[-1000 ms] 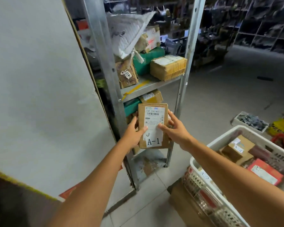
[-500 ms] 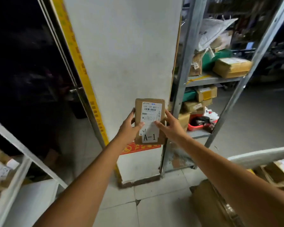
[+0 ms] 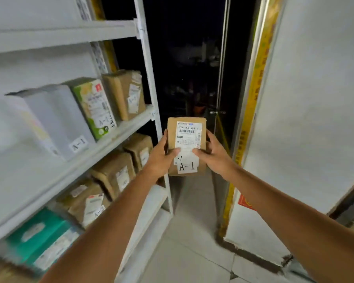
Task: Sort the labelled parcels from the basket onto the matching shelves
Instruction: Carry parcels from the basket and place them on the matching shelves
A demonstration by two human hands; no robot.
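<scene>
A small brown cardboard parcel (image 3: 185, 129) with a white shipping label and an "A-1" sticker is held upright in front of me. My left hand (image 3: 161, 156) grips its left edge and my right hand (image 3: 214, 153) grips its right edge, thumbs on the label. To the left stands a white shelf unit (image 3: 119, 129). Its middle shelf carries a grey parcel marked A-1 (image 3: 55, 119), a green and white box marked A-1 (image 3: 94, 107) and a brown box (image 3: 129, 94). The basket is out of view.
The shelf below holds several brown parcels (image 3: 114, 174) and teal boxes (image 3: 41, 237). A white upright post (image 3: 149, 94) edges the shelf unit. Ahead is a dark glass door with a handle (image 3: 217, 112). A white pillar with a yellow strip (image 3: 307, 119) stands at the right. Tiled floor lies between.
My view has swung left, away from the metal rack and the basket, past the white pillar, to the white A-1 shelves. Both hands still hold the parcel the same way.
</scene>
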